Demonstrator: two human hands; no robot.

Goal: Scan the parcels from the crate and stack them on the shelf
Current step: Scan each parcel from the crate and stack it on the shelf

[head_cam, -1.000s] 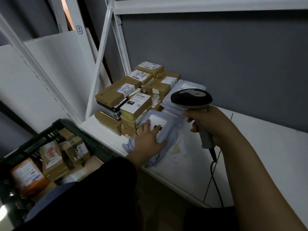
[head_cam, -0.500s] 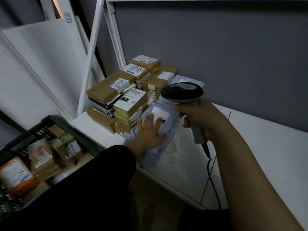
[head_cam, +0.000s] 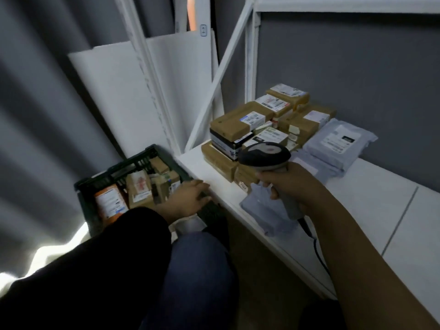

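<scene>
Shelf (head_cam: 371,210) under right grip (head_cam: 294,185) clutching scanner (head_cam: 264,154) (fingers curled).

The white shelf (head_cam: 357,210) runs from near right to far left, with a thin seam (head_cam: 402,217) crossing its board on the right. In the far left corner, by the white upright (head_cam: 250,67), brown cardboard parcels (head_cam: 238,122) are piled several layers high with their labels facing up. A small stack of grey mailer bags (head_cam: 333,148) lies touching that pile on its right, the top one carrying a white label. A lone grey pouch (head_cam: 262,210) lies flat at the near edge, just in front of the cardboard pile
</scene>
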